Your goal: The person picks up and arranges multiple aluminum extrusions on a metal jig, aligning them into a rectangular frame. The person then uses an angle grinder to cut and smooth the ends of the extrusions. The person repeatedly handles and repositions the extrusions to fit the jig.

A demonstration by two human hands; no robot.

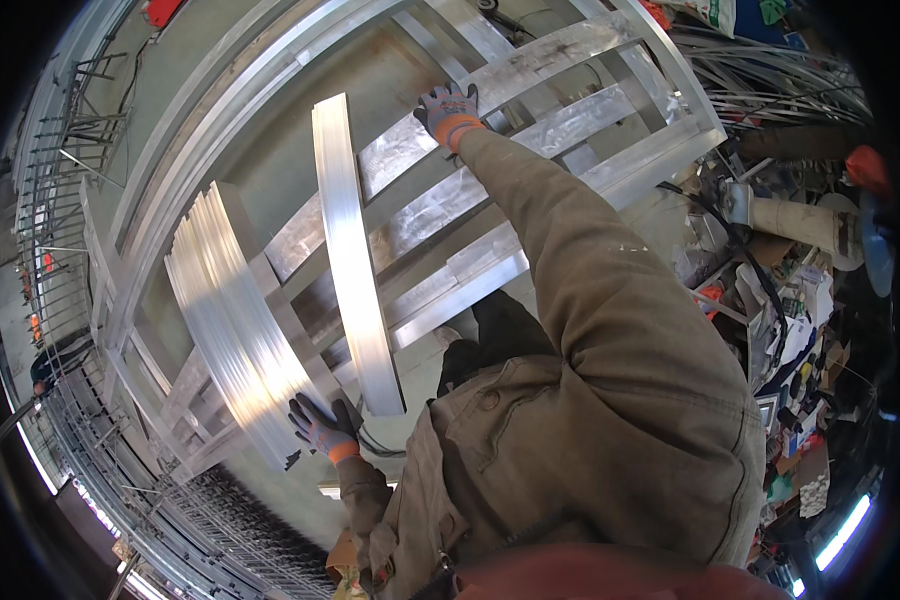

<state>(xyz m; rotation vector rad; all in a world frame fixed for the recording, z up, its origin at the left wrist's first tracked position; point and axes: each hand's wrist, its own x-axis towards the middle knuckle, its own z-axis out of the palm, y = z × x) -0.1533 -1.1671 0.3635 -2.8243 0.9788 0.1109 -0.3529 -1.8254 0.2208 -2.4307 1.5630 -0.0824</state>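
Head view, gloved left hand (322, 428) touching ridged metal strips (238, 325)

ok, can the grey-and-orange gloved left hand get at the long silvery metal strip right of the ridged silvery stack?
Likely yes: the strip has its near end close to the left hand, nothing visible between them.

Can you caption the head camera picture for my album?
Left gloved hand at stacked metal strips, right gloved hand on a metal frame.
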